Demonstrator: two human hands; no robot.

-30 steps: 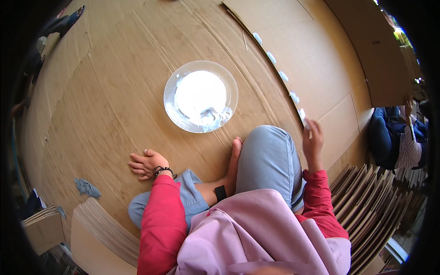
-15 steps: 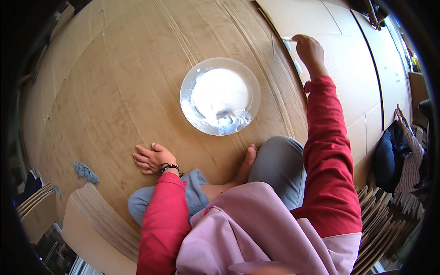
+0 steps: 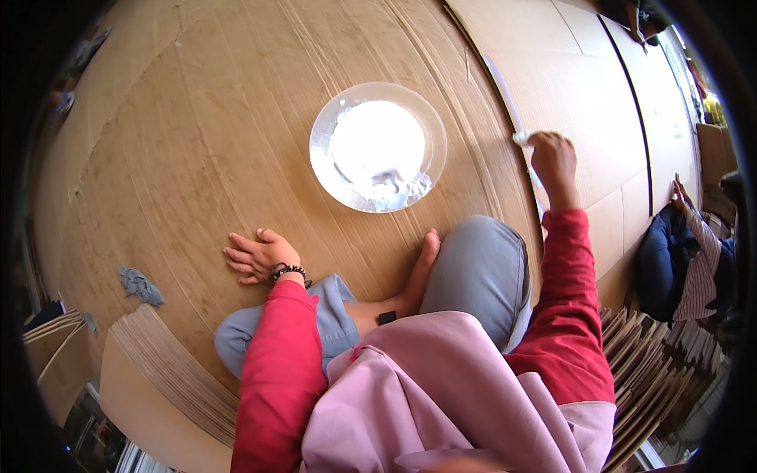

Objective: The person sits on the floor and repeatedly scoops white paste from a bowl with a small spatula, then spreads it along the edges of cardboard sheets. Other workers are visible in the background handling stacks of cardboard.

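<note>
My right hand (image 3: 554, 162) is closed round a small white paste-smeared applicator (image 3: 521, 138), its exact kind hidden by the fingers. The applicator is at the left edge of a large cardboard sheet (image 3: 576, 102). A glossy whitish strip of paste (image 3: 499, 83) runs along that edge, above and below the hand. My left hand (image 3: 262, 256) lies flat with fingers spread on the brown cardboard (image 3: 197, 158), holding nothing. Between the hands and farther off stands a translucent round bowl (image 3: 438, 130) with thick white paste (image 3: 374, 142) in it.
A grey crumpled rag (image 3: 142, 285) lies at left. Stacked cardboard sheets stand at near left (image 3: 169, 370) and near right (image 3: 643, 382). At far right sits another person (image 3: 690, 268) with hands at the cardboard; another person's arm (image 3: 637, 24) shows at top right.
My right hand has drawn the white applicator toward me along the sheet's edge; a longer strip of paste shows behind it. My left hand rests on the cardboard as before.
</note>
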